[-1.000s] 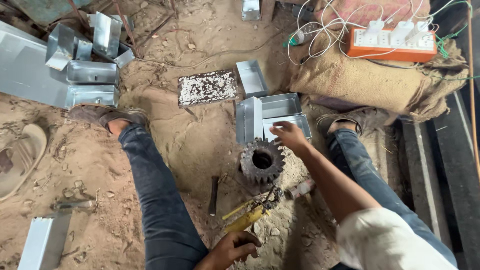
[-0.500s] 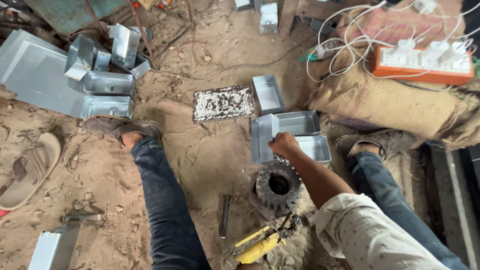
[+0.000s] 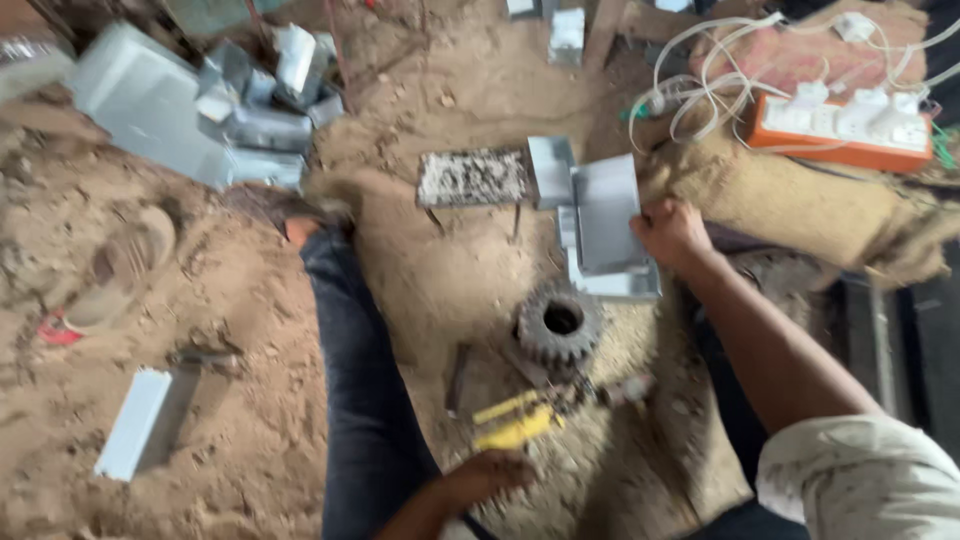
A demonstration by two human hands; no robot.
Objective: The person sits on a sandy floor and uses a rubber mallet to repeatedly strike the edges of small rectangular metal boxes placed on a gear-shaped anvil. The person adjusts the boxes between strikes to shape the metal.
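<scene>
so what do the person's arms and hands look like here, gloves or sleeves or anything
Both hands are bare: no gloves, and no rings or watch that this blurred frame shows. The right hand comes off a bare forearm, with a short pale, off-white sleeve bunched at the upper arm. The left hand shows only a bare wrist; its sleeve is out of frame.

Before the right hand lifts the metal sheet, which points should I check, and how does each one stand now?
1. Right hand on the metal sheet: ok, it is at the sheet's right edge; blur hides the fingers.
2. Sheet free of other things: not ok, it lies over a metal tray.
3. Left hand away from the sheet: ok, it is low, near the yellow pliers.
4. Gear apart from the tray: cannot tell, blurred.
5. Power strip away: ok, on the sack.
</scene>
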